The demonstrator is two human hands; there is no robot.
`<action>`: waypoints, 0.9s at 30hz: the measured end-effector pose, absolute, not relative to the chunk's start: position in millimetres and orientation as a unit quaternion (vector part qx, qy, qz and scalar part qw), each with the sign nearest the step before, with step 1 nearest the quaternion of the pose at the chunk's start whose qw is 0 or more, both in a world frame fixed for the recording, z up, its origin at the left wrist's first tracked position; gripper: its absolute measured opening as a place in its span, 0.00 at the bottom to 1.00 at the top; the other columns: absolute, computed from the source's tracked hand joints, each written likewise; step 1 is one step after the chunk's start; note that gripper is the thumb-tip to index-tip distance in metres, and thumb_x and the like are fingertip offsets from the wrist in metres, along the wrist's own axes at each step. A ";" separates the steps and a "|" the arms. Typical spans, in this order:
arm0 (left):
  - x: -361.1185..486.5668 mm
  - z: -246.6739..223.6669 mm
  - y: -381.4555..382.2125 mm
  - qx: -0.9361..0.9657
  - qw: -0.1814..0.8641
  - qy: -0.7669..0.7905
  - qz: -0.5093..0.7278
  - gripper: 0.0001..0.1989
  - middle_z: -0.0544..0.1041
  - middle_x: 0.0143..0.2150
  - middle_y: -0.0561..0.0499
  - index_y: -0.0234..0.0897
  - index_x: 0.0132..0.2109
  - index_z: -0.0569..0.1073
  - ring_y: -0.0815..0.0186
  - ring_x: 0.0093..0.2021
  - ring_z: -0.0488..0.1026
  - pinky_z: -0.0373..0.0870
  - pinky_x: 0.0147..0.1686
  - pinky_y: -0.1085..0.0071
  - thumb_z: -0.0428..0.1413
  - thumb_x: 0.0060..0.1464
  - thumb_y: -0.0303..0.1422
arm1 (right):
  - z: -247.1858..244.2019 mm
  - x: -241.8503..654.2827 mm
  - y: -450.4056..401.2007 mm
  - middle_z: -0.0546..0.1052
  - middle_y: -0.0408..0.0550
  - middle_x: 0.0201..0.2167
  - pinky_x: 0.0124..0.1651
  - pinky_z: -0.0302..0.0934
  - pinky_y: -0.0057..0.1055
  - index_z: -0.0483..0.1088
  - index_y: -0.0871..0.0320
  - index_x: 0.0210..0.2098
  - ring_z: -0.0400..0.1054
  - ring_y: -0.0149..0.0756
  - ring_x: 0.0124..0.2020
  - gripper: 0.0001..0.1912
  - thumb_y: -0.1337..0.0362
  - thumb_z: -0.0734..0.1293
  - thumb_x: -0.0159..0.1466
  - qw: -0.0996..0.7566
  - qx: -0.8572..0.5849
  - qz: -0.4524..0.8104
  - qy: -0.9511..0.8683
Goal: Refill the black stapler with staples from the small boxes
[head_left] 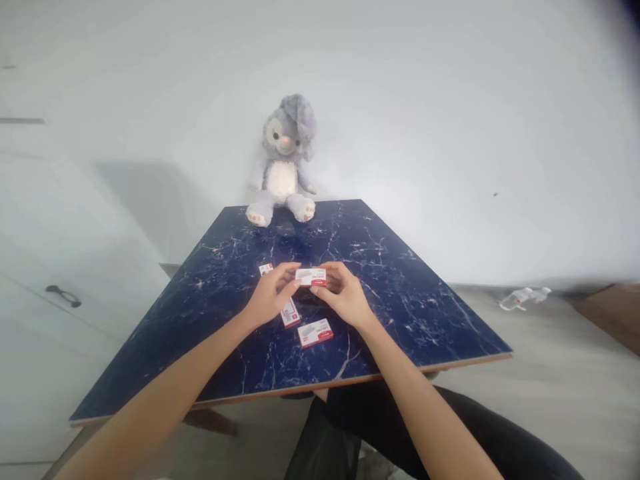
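Seen from the room, with the seated person at 6 o'clock, both bare forearms reached out over a dark blue table (425,320) veined with white like marble. The left hand (273,293) and right hand (343,297) met near the middle of the top, holding a small white-and-red box (311,277) between them. Each hand closed narrowly on one short end with its fingertips and thumb, a hold that left the long printed face uncovered and turned toward the person, as if for a clear view of it. The printing was too small to read. The box was lifted just above the table, not resting on it. A second box (290,313) lay close under the left hand at about 7 o'clock, lying at a slant, and a third box (315,333) lay flat just beyond the fingers at about 6 o'clock, nearer the table's edge. A fourth box (265,269), mostly hidden by the left hand, sat at about 10 o'clock. At 12 o'clock, a grey-and-white stuffed rabbit (283,160) sat at the far edge with its feet forward, propped against the wall (450,133). A clear plastic bottle (517,299) lay on the floor around 3 o'clock, well apart from the table.
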State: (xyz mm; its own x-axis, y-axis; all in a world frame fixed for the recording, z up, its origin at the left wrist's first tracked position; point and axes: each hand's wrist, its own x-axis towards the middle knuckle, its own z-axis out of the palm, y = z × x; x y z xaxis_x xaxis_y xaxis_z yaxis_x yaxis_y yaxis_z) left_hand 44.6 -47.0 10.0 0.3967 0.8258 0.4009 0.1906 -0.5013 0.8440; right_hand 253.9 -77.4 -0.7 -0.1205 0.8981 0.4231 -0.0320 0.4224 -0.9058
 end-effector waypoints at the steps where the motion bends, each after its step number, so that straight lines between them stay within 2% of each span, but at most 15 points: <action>1: 44.0 8.4 -44.6 0.703 0.454 0.328 0.438 0.20 0.77 0.46 0.44 0.39 0.57 0.71 0.60 0.39 0.76 0.76 0.36 0.62 0.55 0.60 0.40 | -1.4 252.9 -77.2 0.78 0.48 0.47 0.54 0.71 0.39 0.65 0.54 0.50 0.76 0.39 0.46 0.22 0.60 0.73 0.59 0.565 -0.344 0.415 -0.625; 3: 43.3 5.7 -41.1 0.604 0.588 0.298 0.448 0.20 0.78 0.42 0.45 0.38 0.56 0.73 0.63 0.33 0.76 0.75 0.29 0.68 0.57 0.59 0.40 | -2.4 250.8 -76.9 0.78 0.48 0.47 0.53 0.71 0.39 0.65 0.54 0.50 0.76 0.38 0.46 0.23 0.59 0.74 0.59 0.564 -0.340 0.421 -0.624; 6: 42.0 4.6 -38.8 0.528 0.658 0.286 0.453 0.20 0.80 0.40 0.46 0.38 0.53 0.75 0.66 0.32 0.77 0.75 0.30 0.71 0.63 0.54 0.35 | -2.5 249.4 -76.8 0.79 0.47 0.46 0.51 0.72 0.38 0.66 0.53 0.49 0.76 0.38 0.45 0.23 0.58 0.74 0.58 0.563 -0.342 0.417 -0.626; 12: 40.0 7.5 -36.8 0.535 0.638 0.303 0.464 0.19 0.80 0.48 0.44 0.38 0.49 0.77 0.66 0.34 0.79 0.76 0.35 0.70 0.67 0.49 0.35 | -1.2 255.5 -75.6 0.79 0.49 0.44 0.45 0.74 0.36 0.71 0.53 0.53 0.77 0.38 0.38 0.23 0.55 0.73 0.60 0.576 -0.385 0.362 -0.624; 17: 42.2 5.2 -35.0 0.577 0.584 0.322 0.471 0.18 0.82 0.42 0.44 0.35 0.43 0.77 0.65 0.31 0.79 0.76 0.31 0.69 0.69 0.47 0.38 | -5.9 258.6 -69.5 0.80 0.49 0.38 0.46 0.74 0.38 0.73 0.57 0.42 0.77 0.40 0.40 0.17 0.53 0.74 0.58 0.592 -0.387 0.409 -0.576; 24: 39.5 9.7 -34.3 0.555 0.582 0.331 0.493 0.17 0.81 0.35 0.47 0.35 0.43 0.76 0.66 0.28 0.77 0.74 0.28 0.70 0.67 0.48 0.38 | -6.9 258.4 -65.1 0.80 0.49 0.34 0.47 0.74 0.41 0.72 0.58 0.37 0.77 0.40 0.36 0.19 0.50 0.74 0.57 0.583 -0.375 0.486 -0.532; 27: 38.3 11.3 -34.2 0.541 0.608 0.308 0.493 0.16 0.80 0.36 0.46 0.35 0.44 0.74 0.65 0.30 0.78 0.75 0.30 0.69 0.63 0.52 0.40 | -4.6 258.8 -66.1 0.80 0.46 0.32 0.44 0.75 0.41 0.69 0.56 0.41 0.77 0.39 0.33 0.20 0.50 0.73 0.58 0.590 -0.375 0.485 -0.525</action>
